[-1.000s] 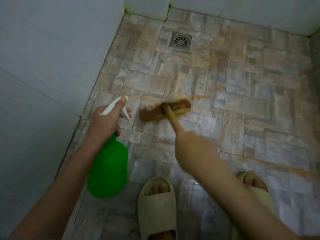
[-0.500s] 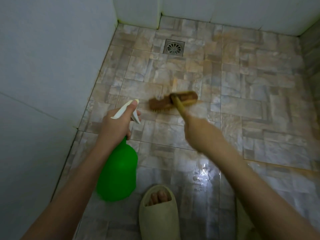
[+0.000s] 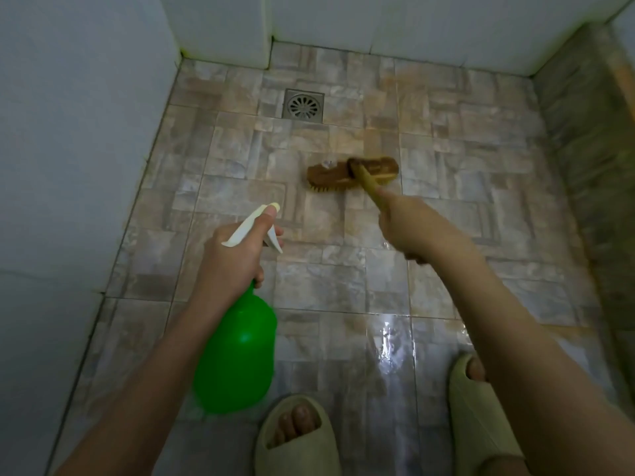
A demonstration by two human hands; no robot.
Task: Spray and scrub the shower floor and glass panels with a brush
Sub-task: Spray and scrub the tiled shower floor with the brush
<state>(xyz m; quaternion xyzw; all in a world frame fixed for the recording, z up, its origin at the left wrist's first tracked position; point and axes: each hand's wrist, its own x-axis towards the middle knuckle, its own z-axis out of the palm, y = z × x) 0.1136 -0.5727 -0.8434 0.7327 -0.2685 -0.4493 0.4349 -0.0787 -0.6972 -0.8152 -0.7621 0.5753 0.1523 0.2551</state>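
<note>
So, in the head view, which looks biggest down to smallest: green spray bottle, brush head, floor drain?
1. green spray bottle, though nearness to the camera flatters it
2. brush head
3. floor drain, clearly smallest

A square metal drain with a round slotted grate is seen at twelve o'clock, close to the pale back wall. A pale tiled side wall is seen at nine o'clock, and a darker stone-patterned band at three. At six o'clock, a beige left slipper and a right slipper are worn, with toes showing.
</note>
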